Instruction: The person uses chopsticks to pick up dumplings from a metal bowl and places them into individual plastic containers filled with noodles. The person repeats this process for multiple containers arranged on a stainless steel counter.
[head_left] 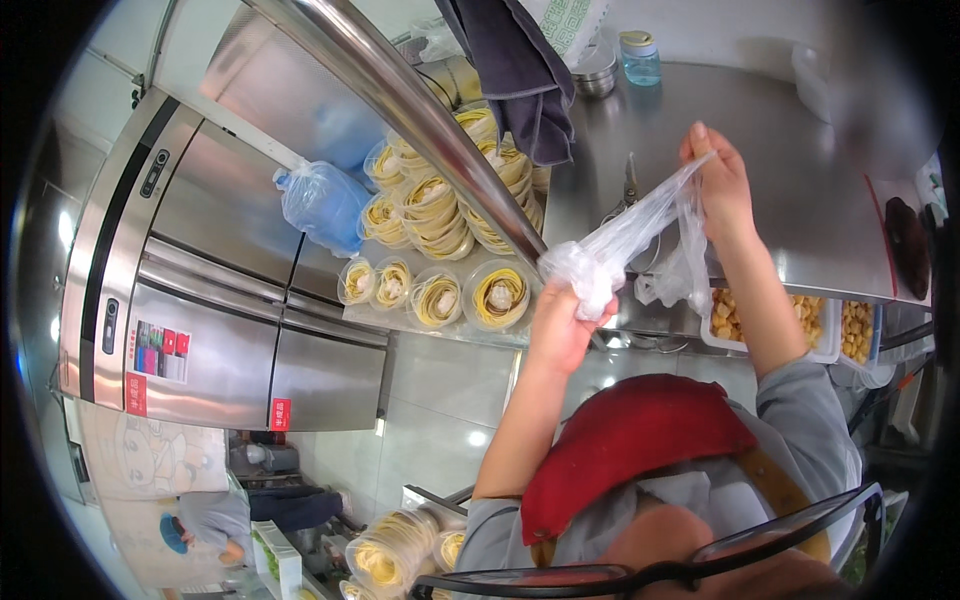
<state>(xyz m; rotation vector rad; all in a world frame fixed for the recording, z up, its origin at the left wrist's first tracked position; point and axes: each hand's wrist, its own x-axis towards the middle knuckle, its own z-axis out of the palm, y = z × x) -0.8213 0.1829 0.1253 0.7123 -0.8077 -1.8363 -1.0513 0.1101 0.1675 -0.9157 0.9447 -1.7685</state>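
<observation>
Stretched between my hands is a clear plastic bag [632, 236], its film pulled taut and its lower end bunched around something white that I cannot make out. My left hand [562, 328] is closed around the bunched end. Up and to the right, my right hand [722, 188] pinches the upper part of the film, and a loose fold dangles below it. Behind the bag lies a pair of scissors [630, 185], partly covered, on the steel table [740, 110].
Stacked clear tubs of yellow strips [430, 215] stand left of a slanted steel pole [400, 95]. A dark cloth [515, 80] hangs beside it. Trays of yellow chunks [725, 320] sit under my right forearm. A steel fridge [210, 290] and another person [215, 525] are at left.
</observation>
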